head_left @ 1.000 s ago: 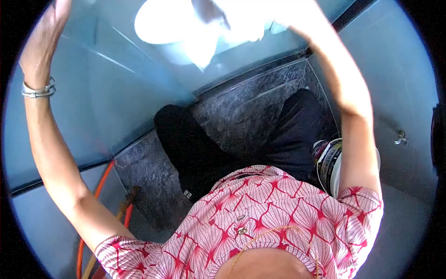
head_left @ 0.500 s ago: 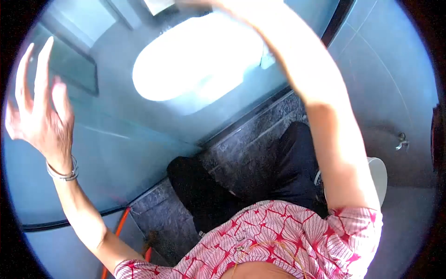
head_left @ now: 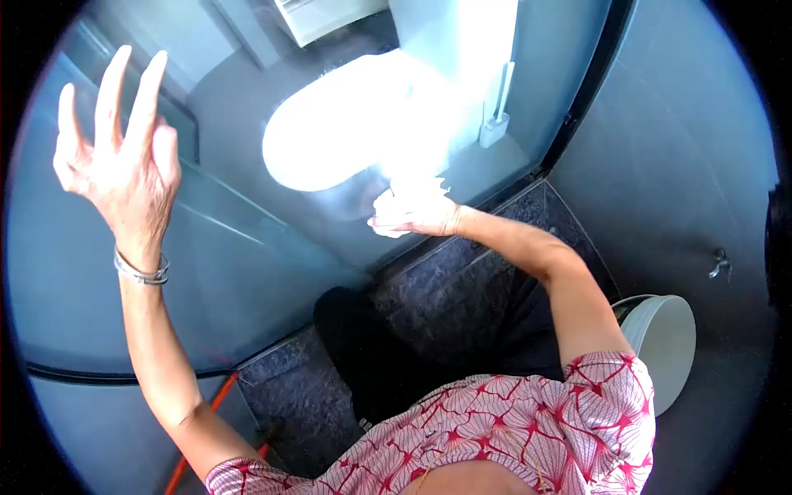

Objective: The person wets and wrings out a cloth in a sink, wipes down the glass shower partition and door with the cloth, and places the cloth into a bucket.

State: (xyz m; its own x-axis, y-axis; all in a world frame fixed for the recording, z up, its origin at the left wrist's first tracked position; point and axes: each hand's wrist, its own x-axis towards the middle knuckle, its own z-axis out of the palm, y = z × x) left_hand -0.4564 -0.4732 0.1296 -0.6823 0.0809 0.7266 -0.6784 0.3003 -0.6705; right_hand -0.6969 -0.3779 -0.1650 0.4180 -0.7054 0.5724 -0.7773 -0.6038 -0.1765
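My left hand point(head_left: 132, 169) is raised at the left with its fingers spread, against or just in front of the glass panel point(head_left: 272, 264). It holds nothing, and contact with the glass is hard to judge. A metal bangle circles that wrist. Near the middle, my right hand point(head_left: 437, 216) is closed around a crumpled white cloth point(head_left: 403, 198) in front of the glass. Glare washes out the cloth's detail, so it could be paper.
Through the glass show a bright white toilet point(head_left: 326, 124) and a toilet brush in its holder point(head_left: 494, 130). A white bucket point(head_left: 672, 355) stands by my right side, below a wall tap point(head_left: 720, 264). Orange poles point(head_left: 216, 396) lean at lower left. Dark tiles point(head_left: 445, 289) cover the floor.
My right hand has come down from the top of the view to the middle, bringing the white cloth into sight. My left hand appears slightly farther right, still spread.
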